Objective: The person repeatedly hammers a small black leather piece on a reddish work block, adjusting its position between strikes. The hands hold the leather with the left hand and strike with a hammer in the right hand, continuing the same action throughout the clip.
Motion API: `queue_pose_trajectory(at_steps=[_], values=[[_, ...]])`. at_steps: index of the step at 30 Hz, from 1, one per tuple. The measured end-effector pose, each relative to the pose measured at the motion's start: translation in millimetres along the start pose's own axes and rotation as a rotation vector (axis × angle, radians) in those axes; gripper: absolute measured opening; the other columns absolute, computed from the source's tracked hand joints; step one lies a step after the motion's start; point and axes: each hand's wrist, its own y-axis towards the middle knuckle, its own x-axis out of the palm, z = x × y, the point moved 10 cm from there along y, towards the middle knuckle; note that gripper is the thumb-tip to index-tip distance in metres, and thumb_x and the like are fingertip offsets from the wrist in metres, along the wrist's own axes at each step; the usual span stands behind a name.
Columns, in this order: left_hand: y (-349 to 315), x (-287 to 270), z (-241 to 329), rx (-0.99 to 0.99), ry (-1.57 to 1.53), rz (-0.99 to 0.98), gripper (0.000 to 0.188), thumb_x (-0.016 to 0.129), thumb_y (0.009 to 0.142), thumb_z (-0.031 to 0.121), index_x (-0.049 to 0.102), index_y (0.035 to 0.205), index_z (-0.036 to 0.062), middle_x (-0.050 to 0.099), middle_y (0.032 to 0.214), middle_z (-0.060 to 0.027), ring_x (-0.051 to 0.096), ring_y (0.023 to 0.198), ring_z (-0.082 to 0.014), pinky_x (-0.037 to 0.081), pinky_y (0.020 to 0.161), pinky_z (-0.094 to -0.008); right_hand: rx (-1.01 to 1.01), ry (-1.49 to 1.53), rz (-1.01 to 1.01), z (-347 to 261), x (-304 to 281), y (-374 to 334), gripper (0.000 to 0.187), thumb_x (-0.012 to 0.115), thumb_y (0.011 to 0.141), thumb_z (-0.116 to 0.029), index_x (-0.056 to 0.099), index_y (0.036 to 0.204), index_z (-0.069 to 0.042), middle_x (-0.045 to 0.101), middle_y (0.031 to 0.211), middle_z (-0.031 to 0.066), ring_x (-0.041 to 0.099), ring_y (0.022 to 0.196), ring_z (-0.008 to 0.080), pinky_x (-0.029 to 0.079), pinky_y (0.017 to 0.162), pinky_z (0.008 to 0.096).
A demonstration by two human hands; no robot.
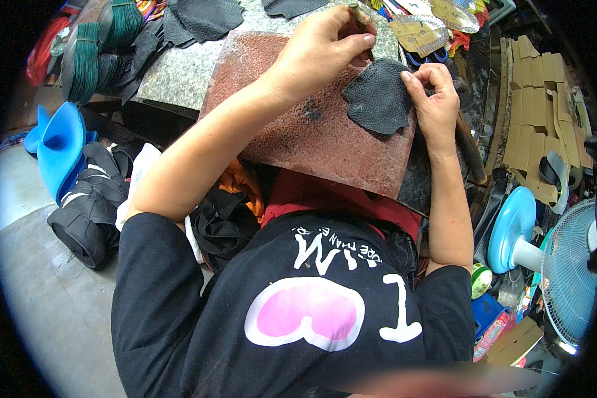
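Note:
A cut piece of black grained leather (378, 99), with a scalloped lower edge, lies on a worn reddish-brown board (265, 119) in front of me. My right hand (434, 99) pinches its right edge between thumb and fingers. Above the leather's upper left edge, my left hand (326, 48) is closed round a slim, dark, stick-like tool (359, 16). The tool's lower end comes down close to the leather's top edge; whether it touches, I cannot tell. More black leather pieces (202, 20) lie beyond the board on the speckled grey tabletop (179, 83).
Bundles of dark green cord (83, 63) sit at the far left. Patterned flat templates (419, 33) lie at the far right of the table. On the right stand stacked cardboard pieces (534, 113), a blue round-topped stand (514, 229) and a fan (570, 265). Black rolls (83, 229) rest on the left floor.

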Motion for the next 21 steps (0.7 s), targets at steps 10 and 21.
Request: queue_pose_trajectory(at_steps=[10,21], values=[[-8,9,-39,-0.156,-0.129,0.023,0.017,0.062,0.097,0.010,0.061,0.110,-0.0013,0.067,0.099,-0.0083,0.070,0.089,-0.0159,0.060,0.078,-0.0257,0.087,0.060,0.026,-1,-7,-1,0.019,0.078,0.082,-0.015,0.064,0.085,-0.002,0.059,0.086,0.0062,0.058,0.080,0.0192,0.048,0.075,0.0307],[-6,10,-43,-0.148,-0.096,0.020,0.016,0.064,0.096,0.007,0.063,0.109,-0.0016,0.069,0.098,-0.0088,0.070,0.088,-0.0146,0.059,0.077,-0.0244,0.194,-0.574,-0.253,10,-94,-36,0.029,0.074,0.085,-0.025,0.067,0.107,-0.007,0.064,0.100,0.0089,0.060,0.097,0.0264,0.049,0.083,0.0387]])
